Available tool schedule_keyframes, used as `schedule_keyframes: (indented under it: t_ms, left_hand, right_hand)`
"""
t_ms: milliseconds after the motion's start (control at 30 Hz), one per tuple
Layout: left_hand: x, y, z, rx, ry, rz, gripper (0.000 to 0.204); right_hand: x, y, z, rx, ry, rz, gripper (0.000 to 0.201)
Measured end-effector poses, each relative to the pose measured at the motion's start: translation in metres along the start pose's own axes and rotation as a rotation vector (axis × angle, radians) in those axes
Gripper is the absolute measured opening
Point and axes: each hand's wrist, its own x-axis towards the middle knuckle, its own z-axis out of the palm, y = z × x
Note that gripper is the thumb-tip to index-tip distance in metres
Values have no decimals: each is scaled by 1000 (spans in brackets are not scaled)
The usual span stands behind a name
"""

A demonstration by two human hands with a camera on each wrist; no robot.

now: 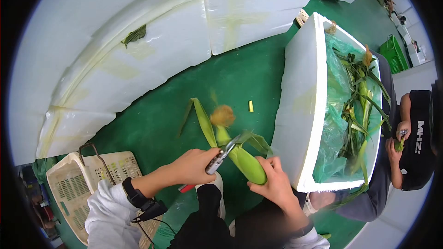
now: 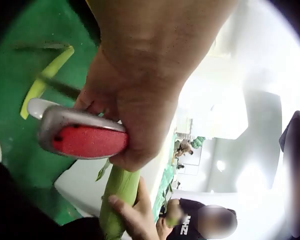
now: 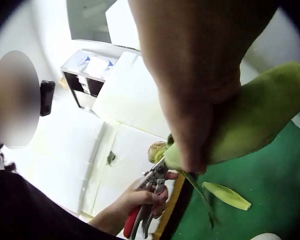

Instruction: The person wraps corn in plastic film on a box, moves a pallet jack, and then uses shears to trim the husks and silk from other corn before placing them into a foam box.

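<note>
My left hand (image 1: 196,168) grips pruning shears (image 1: 222,156) with red handle covers, their blades around the silk end of a green ear of corn (image 1: 248,163). Brown silk (image 1: 223,116) sticks out beyond the blades, and a long pale husk leaf (image 1: 204,122) shows beside it. My right hand (image 1: 277,182) holds the ear by its lower part, thumb and fingers curled round the husk. In the right wrist view the shears (image 3: 152,190) meet the tip of the corn (image 3: 262,117). From the left wrist, the red handle (image 2: 92,141) covers much of the work.
A white foam box (image 1: 302,97) lined with green plastic holds husks and corn on the right. White foam boxes (image 1: 161,50) form a wall ahead. At the lower left stands a cream basket (image 1: 69,175). A small yellow-green piece (image 1: 251,106) lies on the floor. Another person (image 1: 417,133) sits at right.
</note>
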Motion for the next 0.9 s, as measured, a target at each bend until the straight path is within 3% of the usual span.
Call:
schedule_keyframes:
  t_ms: [33, 67, 100, 133, 167, 200, 233, 300, 333, 433, 467, 500, 567, 667, 767, 800, 900]
  left_hand:
    - [-2, -6, 4, 17, 71, -1, 46]
    - [1, -7, -6, -19, -117, -159, 61]
    - [-3, -13, 0, -208, -122, -86, 65]
    - [-8, -22, 15, -395, -133, -11, 70]
    - [-9, -20, 19, -585, -147, 61, 75]
    - [-9, -15, 21, -588, -254, 5, 86]
    - [-5, -10, 26, -607, -217, 49, 86]
    - [2, 0, 37, -640, -134, 136, 86]
    - [14, -5, 50, -623, 76, 288, 79]
    - [36, 5, 37, -545, 395, 136, 61]
    - [41, 3, 28, -486, 415, 110, 50]
    - [45, 0, 19, -426, 429, 90, 40]
    - [38, -1, 1, -698, 152, -57, 50]
    - [21, -18, 24, -669, 148, 197, 68]
    - [1, -14, 37, -590, -56, 144, 81]
    - [2, -13, 43, -603, -73, 187, 90]
    - [16, -1, 43, -488, 152, 238, 87]
  right_hand:
    - [1, 10, 6, 212, -20, -29, 71]
    - [2, 26, 19, 422, -38, -61, 70]
    - [1, 33, 25, 632, -53, -96, 70]
    - [-2, 32, 32, 1230, -137, 84, 66]
    - [0, 30, 32, 1447, -218, 112, 64]
    - [2, 26, 31, 1665, -307, 142, 61]
    - [5, 22, 31, 1879, -405, 166, 59]
    - [6, 16, 37, 1656, -312, 259, 59]
    - [8, 10, 36, 1486, -268, 283, 62]
    - [6, 13, 44, 1177, -270, 227, 58]
    - [3, 16, 47, 1105, -277, 181, 57]
    - [0, 20, 49, 1033, -275, 138, 57]
    - [-3, 26, 51, 991, -176, 85, 58]
    - [0, 24, 43, 1098, -61, 80, 58]
    - [4, 16, 33, 1270, 0, 140, 53]
    - [5, 12, 30, 1302, -10, 174, 48]
    - [9, 10, 55, 1216, -2, 156, 44]
